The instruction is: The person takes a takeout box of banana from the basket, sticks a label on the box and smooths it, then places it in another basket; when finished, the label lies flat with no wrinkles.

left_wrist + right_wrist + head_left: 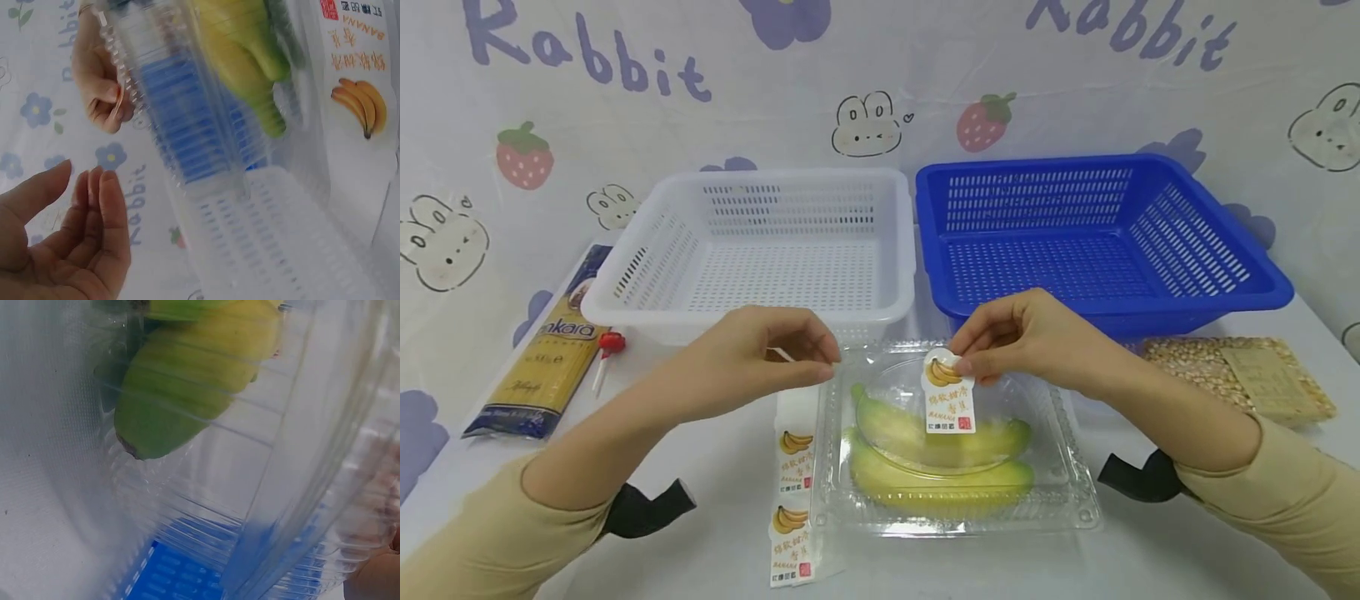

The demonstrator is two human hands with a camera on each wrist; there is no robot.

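Note:
My right hand [1015,342] pinches a white banana sticker [950,404] by its upper right edge, over the lid of a clear plastic clamshell box [1067,467]. Inside the box lie yellow-green bananas [940,479], whose tips also show through the plastic in the right wrist view. My left hand [767,358] hovers at the box's upper left corner with loosely bent fingers; in the left wrist view its thumb and fingertips [109,187] stand apart with nothing between them. Left of the box lies a backing strip with more banana stickers [790,542], partly under the box's edge.
Behind the box stand a white plastic basket [745,317] and a blue basket [1105,304] side by side. At the left lie a pasta packet [542,375] and a red lollipop [612,342]. A pack of pale kernels [1195,367] lies at the right, beyond my right forearm.

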